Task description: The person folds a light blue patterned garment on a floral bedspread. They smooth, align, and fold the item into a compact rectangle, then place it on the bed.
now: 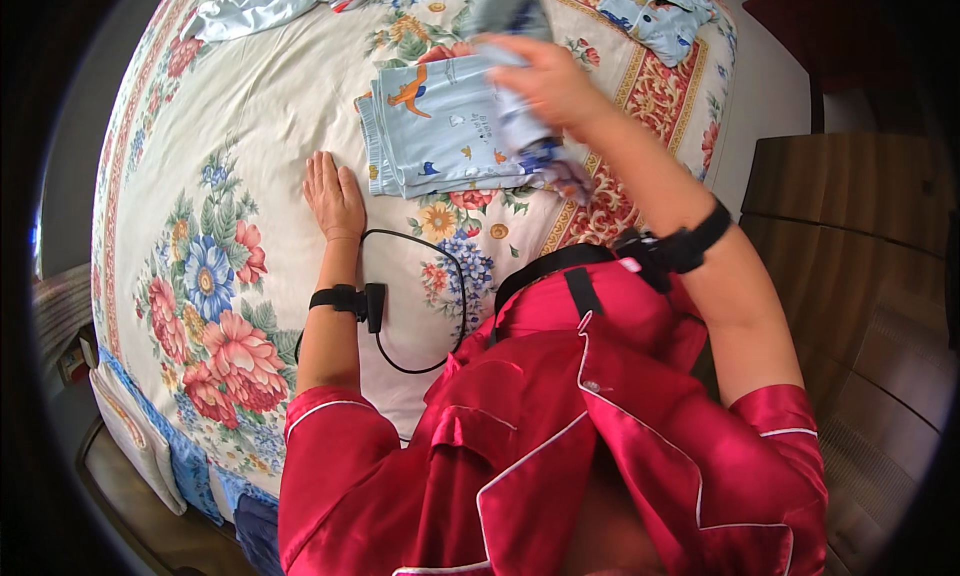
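My left hand rests palm down and flat on the floral bedspread, holding nothing. Just to its right lies a folded light blue garment with orange and blue animal prints and a gathered edge on its left. Over the right end of that garment is my right hand, blurred by motion. Its thumb and fingers pinch a pale blue and dark blue printed cloth, whose lower end trails onto the bedspread. A blurred grey-blue fabric piece shows just beyond this hand; whether it joins the pinched cloth is unclear.
A crumpled light blue printed shirt lies at the far right of the bed, and a pale satiny cloth at the far left. A black cable loops beside my left forearm. Dark wooden furniture stands at right.
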`<action>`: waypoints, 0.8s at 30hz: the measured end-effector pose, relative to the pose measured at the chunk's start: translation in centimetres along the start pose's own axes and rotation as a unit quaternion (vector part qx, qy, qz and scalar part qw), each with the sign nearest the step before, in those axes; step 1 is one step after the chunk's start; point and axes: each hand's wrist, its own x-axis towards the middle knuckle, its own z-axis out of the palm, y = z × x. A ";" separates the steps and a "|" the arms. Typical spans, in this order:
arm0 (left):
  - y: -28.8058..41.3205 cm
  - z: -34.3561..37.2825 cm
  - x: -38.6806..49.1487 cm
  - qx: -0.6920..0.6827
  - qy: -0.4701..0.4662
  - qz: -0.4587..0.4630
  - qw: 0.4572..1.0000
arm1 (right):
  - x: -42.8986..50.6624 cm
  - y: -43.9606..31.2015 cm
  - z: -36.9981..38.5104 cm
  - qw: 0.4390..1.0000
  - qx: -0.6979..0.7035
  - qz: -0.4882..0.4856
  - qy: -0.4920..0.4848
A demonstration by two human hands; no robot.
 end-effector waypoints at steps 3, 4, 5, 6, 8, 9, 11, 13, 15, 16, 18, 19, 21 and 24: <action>0.0 0.1 -0.1 0.001 -0.011 -0.007 1.000 | 1.7 0.2 8.2 0.991 -0.085 0.022 -0.103; -0.1 0.2 -0.1 -0.004 -0.017 -0.018 1.000 | 1.5 0.6 10.6 0.989 -0.100 -0.020 -0.111; -0.2 0.3 -0.1 -0.006 -0.011 -0.016 1.000 | 0.9 1.2 10.7 0.952 -0.193 0.053 -0.230; -0.4 0.5 -0.1 -0.002 -0.013 -0.016 1.000 | 0.2 1.9 11.2 0.937 -0.226 0.051 -0.260; -0.6 0.7 -0.2 -0.001 0.000 -0.007 1.000 | -1.0 3.2 10.8 0.937 -0.255 0.031 -0.238; -0.8 0.8 -0.2 -0.001 -0.009 -0.015 1.000 | -1.6 3.9 10.0 0.950 -0.251 0.013 -0.186; -0.8 0.7 -0.3 -0.015 0.005 0.003 1.000 | -3.0 5.3 7.5 0.958 -0.281 -0.023 -0.048; -0.4 0.3 0.1 -0.016 0.010 0.006 1.000 | -4.0 6.5 4.5 0.922 -0.355 -0.066 0.136; 0.4 -0.6 0.9 -0.043 0.007 -0.004 0.999 | -4.8 7.4 2.1 0.915 -0.358 0.064 0.178; 0.8 -1.0 1.6 -0.068 -0.007 -0.023 0.997 | -5.3 7.8 1.5 0.951 -0.222 0.154 0.152; 1.8 -1.6 3.3 -0.037 -0.037 -0.038 0.998 | -6.2 8.5 0.9 0.922 0.074 0.372 0.076; 2.3 -1.7 4.3 -0.206 -0.083 -0.132 0.966 | -6.9 8.8 0.7 0.925 0.170 0.338 0.033; 3.3 -1.4 5.4 -0.206 -0.174 -0.185 0.945 | -7.1 9.4 1.1 0.932 0.137 0.333 0.041; 4.4 -0.9 6.7 -0.270 -0.313 -0.267 0.870 | -7.5 10.4 0.5 0.925 0.167 0.340 0.019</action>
